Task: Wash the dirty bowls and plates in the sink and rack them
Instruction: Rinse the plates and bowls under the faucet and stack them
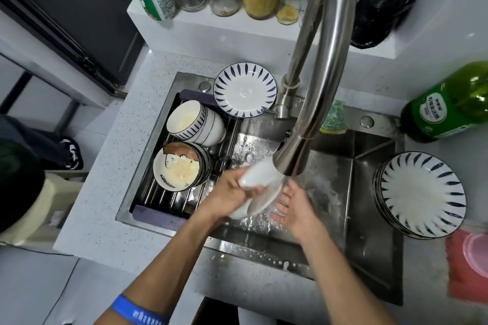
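White ceramic plate (pixel 253 192) on edge under curved steel faucet (pixel 317 66), over steel sink (pixel 369 219). Left hand (pixel 229 192) fingers wrapped on rim; right hand (pixel 293 206) fingers spread, rubbing face. Rotate plate under stream, firm grip: likely slippery. Then the rack (pixel 163 203).

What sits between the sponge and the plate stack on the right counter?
Head view: only the sink's bare steel rim and back corner lie between the sponge and plate stack; a round button sits on the rim.
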Tool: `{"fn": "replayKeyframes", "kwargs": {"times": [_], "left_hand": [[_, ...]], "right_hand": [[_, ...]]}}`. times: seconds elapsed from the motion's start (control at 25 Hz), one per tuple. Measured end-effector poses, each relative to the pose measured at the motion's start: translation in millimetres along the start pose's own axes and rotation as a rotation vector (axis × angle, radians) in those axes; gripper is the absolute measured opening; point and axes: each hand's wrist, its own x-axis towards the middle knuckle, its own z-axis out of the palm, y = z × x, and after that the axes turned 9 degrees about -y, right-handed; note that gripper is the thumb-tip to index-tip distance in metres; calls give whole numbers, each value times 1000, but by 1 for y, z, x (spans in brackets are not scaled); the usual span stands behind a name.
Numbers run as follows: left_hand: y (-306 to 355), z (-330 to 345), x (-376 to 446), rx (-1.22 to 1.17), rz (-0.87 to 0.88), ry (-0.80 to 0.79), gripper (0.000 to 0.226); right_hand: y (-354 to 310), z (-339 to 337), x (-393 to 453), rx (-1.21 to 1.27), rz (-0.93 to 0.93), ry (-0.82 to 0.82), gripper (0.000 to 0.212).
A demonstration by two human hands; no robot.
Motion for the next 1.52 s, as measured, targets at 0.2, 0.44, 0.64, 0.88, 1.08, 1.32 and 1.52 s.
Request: {"fn": "replayKeyframes", "kwargs": {"times": [0.2, 0.44, 0.64, 0.88, 1.08, 1.32, 1.52], "left_hand": [[-27, 13, -12, 1154, 302, -150, 65], [-11, 62, 18, 1617, 222, -183, 95], [20, 18, 9, 1071, 247, -185, 78], [3, 47, 20, -506, -43, 395, 79], [-3, 51, 11, -554, 4, 403, 90], [13, 43, 7, -495, 133, 437, 26], [10, 49, -1, -433, 103, 565, 19]], "right_hand": [[-23, -19, -8, -135, -123, 22, 42], [-5, -11, -14, 163, -450, 129, 45], [-13, -23, -18, 371, -522, 100, 37], [-5, -8, -14, 335, -531, 107, 32], [-7, -21, -12, -1502, -811, 491, 61], [-9, 0, -13, -1711, -976, -24, 58], [8, -29, 6, -1373, -960, 242, 37]]}}
